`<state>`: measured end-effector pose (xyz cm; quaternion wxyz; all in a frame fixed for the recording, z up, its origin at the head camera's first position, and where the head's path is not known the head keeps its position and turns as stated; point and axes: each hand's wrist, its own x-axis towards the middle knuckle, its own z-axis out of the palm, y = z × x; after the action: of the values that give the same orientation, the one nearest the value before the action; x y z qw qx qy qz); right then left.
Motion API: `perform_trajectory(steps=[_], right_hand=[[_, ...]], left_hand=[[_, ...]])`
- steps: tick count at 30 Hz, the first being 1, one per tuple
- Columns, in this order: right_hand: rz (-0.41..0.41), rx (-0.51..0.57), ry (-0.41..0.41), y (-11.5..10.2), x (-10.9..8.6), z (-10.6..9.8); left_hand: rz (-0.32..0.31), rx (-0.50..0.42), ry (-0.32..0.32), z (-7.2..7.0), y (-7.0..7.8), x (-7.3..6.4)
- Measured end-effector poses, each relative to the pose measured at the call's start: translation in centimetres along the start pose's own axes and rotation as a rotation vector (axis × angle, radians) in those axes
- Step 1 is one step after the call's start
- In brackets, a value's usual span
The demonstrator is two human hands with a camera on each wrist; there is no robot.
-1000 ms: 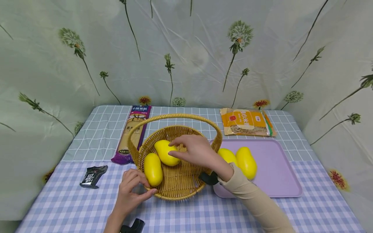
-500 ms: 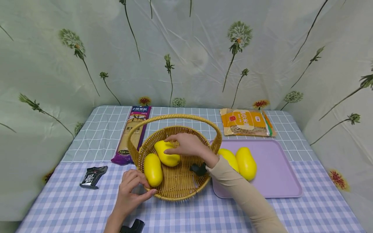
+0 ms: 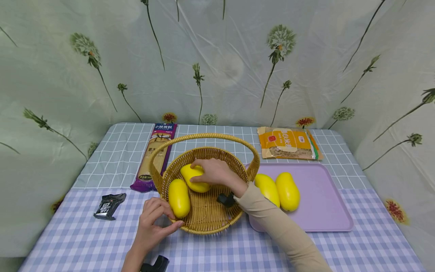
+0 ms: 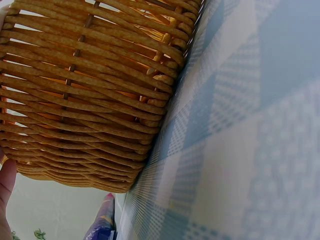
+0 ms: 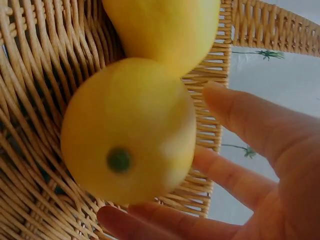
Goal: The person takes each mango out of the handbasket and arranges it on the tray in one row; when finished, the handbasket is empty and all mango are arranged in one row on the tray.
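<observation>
A wicker basket [image 3: 204, 223] with an arched handle stands mid-table, two yellow mangoes inside. My left hand [image 3: 153, 219] pinches its front-left rim, thumb inward along the edge. In the left wrist view the basket's woven side [image 4: 85, 100] fills the upper left, with only a bit of that hand at the edge. My right hand [image 3: 215, 173] reaches in under the handle, fingers and thumb curved round the rear mango [image 3: 193, 177]. The right wrist view shows this mango [image 5: 125, 135] end-on with a green stem spot. The other mango [image 3: 179, 198] lies at the basket's left wall.
Two more mangoes [image 3: 287, 192] lie on a purple tray [image 3: 323, 204] at the right, partly behind my right sleeve. An orange grain bag [image 3: 289, 142] lies at the back right. A pasta pack [image 3: 154, 151] lies behind the basket's left, and a small black packet [image 3: 109, 206] farther left.
My right hand has moved left and down into the basket and closed round the rear mango, which has shifted slightly. The left hand has stayed on the rim.
</observation>
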<state>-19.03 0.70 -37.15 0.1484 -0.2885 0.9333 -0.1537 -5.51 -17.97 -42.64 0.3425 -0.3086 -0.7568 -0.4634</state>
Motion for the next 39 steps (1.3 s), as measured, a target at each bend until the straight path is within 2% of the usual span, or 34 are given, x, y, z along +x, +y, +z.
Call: perform_trajectory(steps=[5,10,21,30,39], right_hand=[[0.039,-0.005,0.048,-0.3,0.4,0.5],[0.055,0.012,0.054,-0.5,0.7,0.7],[0.007,0.123,-0.012,-0.1,1.1,1.0],[-0.056,0.119,-0.055,0.5,0.2,0.5],[-0.033,0.121,-0.092,1.2,-0.5,0.3]], left_hand=[[-0.017,0.008,-0.004,0.0,0.1,0.0],[-0.035,0.011,-0.01,0.0,0.0,-0.1],[-0.028,0.004,-0.007,-0.2,0.2,0.1],[-0.018,0.001,-0.003,-0.1,0.0,0.0],[-0.011,-0.004,-0.003,0.0,0.0,0.0]])
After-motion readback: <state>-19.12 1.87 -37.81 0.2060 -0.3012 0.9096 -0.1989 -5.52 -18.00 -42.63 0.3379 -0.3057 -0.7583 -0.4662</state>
